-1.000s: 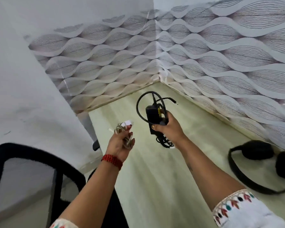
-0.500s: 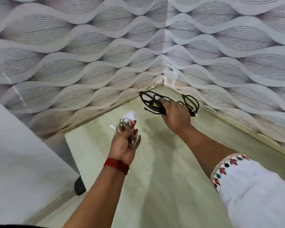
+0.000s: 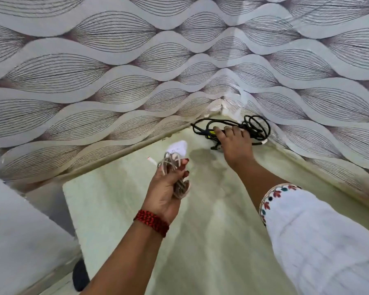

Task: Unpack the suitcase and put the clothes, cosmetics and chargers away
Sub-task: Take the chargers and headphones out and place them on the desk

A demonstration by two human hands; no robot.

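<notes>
Closely, patterned wallpaper (image 3: 115, 81) borders the pale tabletop (image 3: 119, 209) beneath a black charger (image 3: 206, 132).

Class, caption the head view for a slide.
Right hand holds black charger at the desk corner; left hand grips white charger.

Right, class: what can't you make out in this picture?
Head view:
Black charger: body mostly covered by the right hand.
White charger in the left hand: plug print blurred, too small to read.
Dark object, lower left: partly hidden by the desk edge and forearm.
</notes>
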